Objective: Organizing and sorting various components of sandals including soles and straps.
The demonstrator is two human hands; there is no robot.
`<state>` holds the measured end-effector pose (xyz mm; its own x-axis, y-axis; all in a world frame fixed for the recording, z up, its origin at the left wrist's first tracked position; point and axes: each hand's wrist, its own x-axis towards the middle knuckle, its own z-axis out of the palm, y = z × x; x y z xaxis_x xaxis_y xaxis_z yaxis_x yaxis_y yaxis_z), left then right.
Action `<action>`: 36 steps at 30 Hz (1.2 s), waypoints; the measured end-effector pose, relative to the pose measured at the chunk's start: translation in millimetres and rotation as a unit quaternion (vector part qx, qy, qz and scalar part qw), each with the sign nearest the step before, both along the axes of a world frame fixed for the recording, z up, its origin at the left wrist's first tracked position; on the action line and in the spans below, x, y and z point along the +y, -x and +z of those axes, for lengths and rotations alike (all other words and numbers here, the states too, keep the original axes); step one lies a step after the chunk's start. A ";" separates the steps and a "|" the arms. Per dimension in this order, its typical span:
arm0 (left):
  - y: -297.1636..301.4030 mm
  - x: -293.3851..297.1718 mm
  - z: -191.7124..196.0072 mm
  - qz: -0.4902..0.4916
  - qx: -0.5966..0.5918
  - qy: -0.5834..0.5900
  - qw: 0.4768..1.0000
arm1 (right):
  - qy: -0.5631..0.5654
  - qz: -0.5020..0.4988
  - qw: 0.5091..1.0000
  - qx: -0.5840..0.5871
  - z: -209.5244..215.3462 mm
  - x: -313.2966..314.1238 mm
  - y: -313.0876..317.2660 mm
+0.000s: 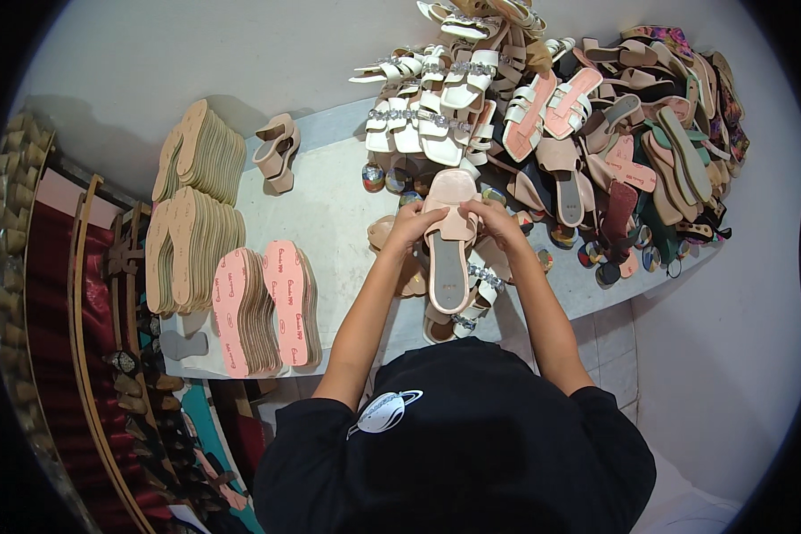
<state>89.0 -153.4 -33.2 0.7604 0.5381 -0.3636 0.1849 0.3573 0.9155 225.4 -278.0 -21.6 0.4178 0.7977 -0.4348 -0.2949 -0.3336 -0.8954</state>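
My left grip (411, 224) and right grip (501, 224) are both grasping the beige sandal (449, 254) from opposite sides; it is resting between them above the tabletop (329, 182), its grey-lined heel end pointing toward me.

The pale pink-beige, open-backed slide sandal (449, 269) has a broad smooth upper, a grey insole and a light rim around the rounded heel. A small mark is on the insole near the heel. The sandal is held insole up, heel toward the person, between the left hand (413, 225) and right hand (500, 224).
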 end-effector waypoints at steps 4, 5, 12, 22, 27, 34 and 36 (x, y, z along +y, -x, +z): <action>1.5 -6.5 8.9 0.014 0.014 -0.053 0.998 | -0.030 -0.054 0.997 -0.040 -2.8 2.8 3.4; 3.0 -9.4 11.8 0.022 0.005 -0.048 0.999 | -0.030 -0.052 0.997 -0.040 -2.4 2.5 4.1; 26.9 7.5 32.5 0.050 0.002 -0.056 0.997 | -0.024 -0.023 0.996 -0.080 29.9 20.9 21.2; 110.6 59.7 88.1 0.144 -0.053 -0.137 0.979 | -0.110 0.038 0.993 -0.036 65.5 124.0 73.6; 190.9 58.9 111.9 0.147 -0.159 -0.204 0.955 | -0.116 0.049 0.992 -0.030 89.3 192.6 108.4; 250.9 75.7 117.7 0.178 -0.068 -0.509 0.839 | -0.112 0.059 0.992 -0.021 125.0 283.0 159.0; 252.1 96.3 117.8 0.257 -0.024 -0.523 0.812 | -0.115 0.059 0.991 -0.021 121.8 316.0 162.6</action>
<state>-163.1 -57.1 84.6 0.3366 0.7842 0.5213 0.2117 -0.6024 0.7696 62.8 38.0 100.2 0.3289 0.9183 -0.2204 -0.2267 -0.1497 -0.9624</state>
